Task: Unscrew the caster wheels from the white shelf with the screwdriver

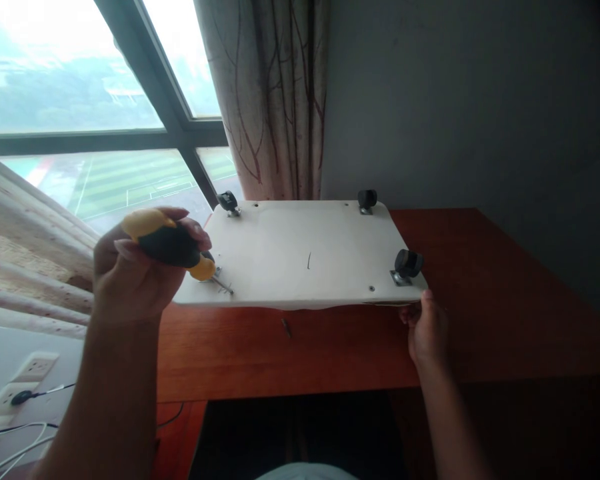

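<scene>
My left hand (140,273) is closed around the yellow and black handle of a screwdriver (173,245). Its metal shaft slants down to the right, the tip over the near left part of a white board (290,247). Whether the tip touches the board I cannot tell. Black casters on metal plates stand up from the board: a far left caster (227,201), a far right caster (367,201) and a near right caster (408,264). Another at the near left is mostly hidden behind the screwdriver. My right hand (430,330) grips the board's near right corner, thumb along its edge.
A reddish-brown wooden table (480,287) carries the board. A small dark metal piece (286,327) lies before it, its kind unclear. Window (70,73), curtain (275,93) and wall sockets (35,367) with cables are at the left and back. A grey wall (455,107) stands behind.
</scene>
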The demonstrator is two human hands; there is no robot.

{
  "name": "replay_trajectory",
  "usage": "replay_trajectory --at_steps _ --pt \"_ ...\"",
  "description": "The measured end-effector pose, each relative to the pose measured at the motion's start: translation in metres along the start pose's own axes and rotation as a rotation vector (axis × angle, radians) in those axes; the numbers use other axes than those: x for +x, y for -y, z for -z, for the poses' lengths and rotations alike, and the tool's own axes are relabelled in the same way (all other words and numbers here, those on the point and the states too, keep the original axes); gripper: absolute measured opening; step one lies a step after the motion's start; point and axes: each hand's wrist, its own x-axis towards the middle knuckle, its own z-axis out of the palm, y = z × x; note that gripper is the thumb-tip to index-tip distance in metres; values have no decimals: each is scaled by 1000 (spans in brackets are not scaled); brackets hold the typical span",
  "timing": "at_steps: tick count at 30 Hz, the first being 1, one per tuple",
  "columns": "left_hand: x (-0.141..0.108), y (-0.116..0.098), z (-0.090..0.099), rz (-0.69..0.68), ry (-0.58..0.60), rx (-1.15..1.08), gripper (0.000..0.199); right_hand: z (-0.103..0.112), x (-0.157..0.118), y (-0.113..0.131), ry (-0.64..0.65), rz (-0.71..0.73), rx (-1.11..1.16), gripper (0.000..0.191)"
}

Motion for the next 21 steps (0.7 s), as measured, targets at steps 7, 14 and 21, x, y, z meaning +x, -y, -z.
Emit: replay_trajectory --at_steps 7,14,21 --pt "3 -2 -18 -29 -109 57 35 0 -1 0 4 1 19 43" --pt "0 -5 -29 -184 -282 289 22 0 0 0 -4 7 12 43" --pt "-1 -8 -16 -114 -153 265 26 0 -2 2 2 3 7 43"
